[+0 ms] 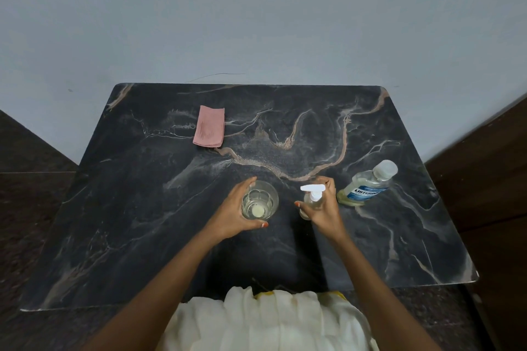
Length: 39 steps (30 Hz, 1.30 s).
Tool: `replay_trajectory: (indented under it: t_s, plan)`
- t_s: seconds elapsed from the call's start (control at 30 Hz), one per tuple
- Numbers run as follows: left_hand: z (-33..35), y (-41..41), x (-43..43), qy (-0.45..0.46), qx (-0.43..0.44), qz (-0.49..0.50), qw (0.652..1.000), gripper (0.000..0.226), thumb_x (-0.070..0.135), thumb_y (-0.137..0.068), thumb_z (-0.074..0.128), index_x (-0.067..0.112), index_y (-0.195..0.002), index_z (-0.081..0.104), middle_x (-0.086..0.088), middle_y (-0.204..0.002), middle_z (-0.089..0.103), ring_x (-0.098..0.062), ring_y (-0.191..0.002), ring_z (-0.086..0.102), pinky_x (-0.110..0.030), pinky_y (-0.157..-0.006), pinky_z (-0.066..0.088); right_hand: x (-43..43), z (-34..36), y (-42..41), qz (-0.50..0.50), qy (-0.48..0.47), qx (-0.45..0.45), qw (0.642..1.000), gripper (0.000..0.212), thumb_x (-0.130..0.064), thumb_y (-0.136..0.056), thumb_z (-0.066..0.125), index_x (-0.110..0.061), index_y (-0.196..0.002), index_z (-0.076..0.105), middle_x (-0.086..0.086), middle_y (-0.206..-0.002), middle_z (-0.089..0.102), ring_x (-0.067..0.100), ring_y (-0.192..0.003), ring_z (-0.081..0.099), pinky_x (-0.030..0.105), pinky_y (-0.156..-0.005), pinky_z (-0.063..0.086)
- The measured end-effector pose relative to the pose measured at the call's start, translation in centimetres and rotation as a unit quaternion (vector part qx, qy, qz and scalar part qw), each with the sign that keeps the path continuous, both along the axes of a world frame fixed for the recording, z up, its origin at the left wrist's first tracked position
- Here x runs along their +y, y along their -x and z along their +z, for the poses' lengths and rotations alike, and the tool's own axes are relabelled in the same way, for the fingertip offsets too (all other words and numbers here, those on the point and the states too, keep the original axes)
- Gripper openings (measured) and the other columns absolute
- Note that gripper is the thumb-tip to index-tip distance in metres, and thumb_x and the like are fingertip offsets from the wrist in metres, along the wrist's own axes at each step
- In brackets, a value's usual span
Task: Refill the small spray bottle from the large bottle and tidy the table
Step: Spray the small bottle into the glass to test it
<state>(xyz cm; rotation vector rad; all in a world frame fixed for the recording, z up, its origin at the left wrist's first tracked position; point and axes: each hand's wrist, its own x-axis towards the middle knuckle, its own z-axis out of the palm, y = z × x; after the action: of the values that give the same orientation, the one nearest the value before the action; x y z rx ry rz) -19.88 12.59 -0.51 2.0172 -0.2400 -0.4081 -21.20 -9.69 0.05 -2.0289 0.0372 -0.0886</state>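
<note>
On the dark marble table a clear drinking glass stands near the middle, with a little pale liquid at its bottom. My left hand wraps around its left side. Just to the right stands the small clear spray bottle with its white pump head on top. My right hand grips that bottle's body, fingers curled behind it. Further right the large mouthwash bottle, clear with a blue label and a clear cap, stands upright, holding pale liquid low down.
A folded pink cloth lies at the back left of the table. A grey wall rises behind the table. Dark floor lies on both sides, and a brown wooden panel stands to the right. White clothing covers the near edge.
</note>
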Motion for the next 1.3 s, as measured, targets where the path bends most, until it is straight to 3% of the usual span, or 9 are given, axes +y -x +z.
replay_trajectory:
  t_s: [0.13, 0.3, 0.47, 0.6, 0.73, 0.9, 1.13, 1.2, 1.3]
  plan:
    - [-0.2, 0.2, 0.0, 0.012, 0.011, 0.008, 1.000, 0.102, 0.023, -0.057, 0.084, 0.032, -0.138, 0.022, 0.004, -0.142, 0.032, -0.005, -0.127, 0.033, -0.023, -0.102, 0.029, -0.3, 0.1, 0.0, -0.011, -0.004, -0.013, 1.000, 0.057, 0.010, -0.067, 0.072, -0.036, -0.089, 0.047, 0.007, -0.109, 0.035, 0.011, -0.101, 0.041, 0.002, -0.087, 0.033]
    - [-1.0, 1.0, -0.1, 0.036, 0.037, 0.037, 0.998, 0.117, 0.024, -0.055, 0.085, 0.039, -0.139, 0.005, 0.005, -0.147, 0.027, -0.009, -0.132, 0.029, -0.033, -0.110, 0.025, -1.2, -0.7, 0.5, -0.026, -0.054, 0.036, 0.998, 0.054, 0.011, -0.070, 0.068, -0.020, -0.107, 0.044, 0.014, -0.106, 0.050, 0.026, -0.100, 0.051, 0.032, -0.088, 0.043]
    - [-2.4, 1.8, -0.4, 0.087, 0.065, 0.094, 0.990, 0.120, 0.018, -0.054, 0.086, 0.049, -0.134, 0.002, 0.012, -0.140, 0.028, -0.001, -0.127, 0.030, -0.023, -0.104, 0.023, -1.2, -2.0, 0.7, -0.050, -0.067, 0.101, 0.991, 0.054, 0.005, -0.071, 0.071, -0.012, -0.114, 0.044, 0.013, -0.112, 0.056, 0.028, -0.108, 0.055, 0.039, -0.095, 0.045]
    - [-3.4, 1.8, -1.1, 0.103, 0.066, 0.106, 0.987, 0.110, 0.012, -0.053, 0.086, 0.045, -0.131, 0.016, 0.017, -0.132, 0.036, 0.000, -0.123, 0.037, -0.007, -0.096, 0.030, -0.7, -2.8, 1.0, -0.074, -0.065, 0.129, 0.987, 0.061, -0.001, -0.069, 0.075, -0.007, -0.120, 0.043, 0.014, -0.119, 0.052, 0.027, -0.114, 0.050, 0.046, -0.099, 0.044]
    - [-3.9, 1.8, -1.2, 0.085, 0.051, 0.120, 0.988, 0.094, 0.016, -0.052, 0.087, 0.042, -0.123, 0.031, 0.013, -0.126, 0.047, 0.009, -0.116, 0.042, -0.001, -0.089, 0.034, -0.5, -3.1, 1.0, -0.088, -0.025, 0.102, 0.991, 0.051, -0.007, -0.069, 0.077, -0.018, -0.107, 0.046, 0.003, -0.106, 0.052, 0.022, -0.102, 0.052, 0.041, -0.089, 0.048]
    - [-3.9, 1.4, -1.1, 0.043, 0.048, 0.145, 0.987, 0.088, 0.028, -0.051, 0.086, 0.041, -0.122, 0.037, 0.016, -0.117, 0.055, 0.002, -0.109, 0.050, -0.015, -0.089, 0.036, -0.6, -3.4, 0.6, -0.093, -0.002, 0.078, 0.993, 0.050, -0.007, -0.067, 0.078, -0.025, -0.101, 0.046, -0.002, -0.099, 0.052, 0.017, -0.094, 0.054, 0.030, -0.080, 0.045]
    - [-2.8, -1.4, -1.0, 0.023, 0.003, 0.180, 0.983, 0.084, 0.028, -0.049, 0.087, 0.059, -0.108, 0.036, 0.031, -0.105, 0.053, 0.022, -0.100, 0.047, 0.005, -0.077, 0.035, -0.4, -3.1, -2.2, -0.088, -0.025, 0.084, 0.992, 0.049, -0.002, -0.067, 0.077, -0.012, -0.107, 0.051, 0.008, -0.105, 0.058, 0.025, -0.100, 0.057, 0.038, -0.087, 0.049]
    - [-2.1, -2.7, -1.0, 0.026, -0.012, 0.187, 0.982, 0.085, 0.027, -0.049, 0.087, 0.057, -0.111, 0.037, 0.030, -0.107, 0.054, 0.016, -0.100, 0.050, 0.001, -0.080, 0.037, -0.1, -2.6, -3.5, -0.084, -0.031, 0.080, 0.993, 0.051, -0.001, -0.068, 0.076, -0.007, -0.112, 0.050, 0.008, -0.109, 0.059, 0.023, -0.103, 0.056, 0.034, -0.089, 0.047]
    - [-1.3, -5.1, -1.2, 0.037, -0.021, 0.200, 0.979, 0.087, 0.025, -0.051, 0.087, 0.037, -0.123, 0.040, 0.017, -0.111, 0.056, -0.001, -0.105, 0.053, -0.015, -0.087, 0.040, 0.4, -1.6, -6.0, -0.086, -0.045, 0.075, 0.992, 0.055, -0.001, -0.070, 0.074, -0.008, -0.118, 0.049, 0.002, -0.108, 0.058, 0.017, -0.101, 0.054, 0.026, -0.086, 0.042]
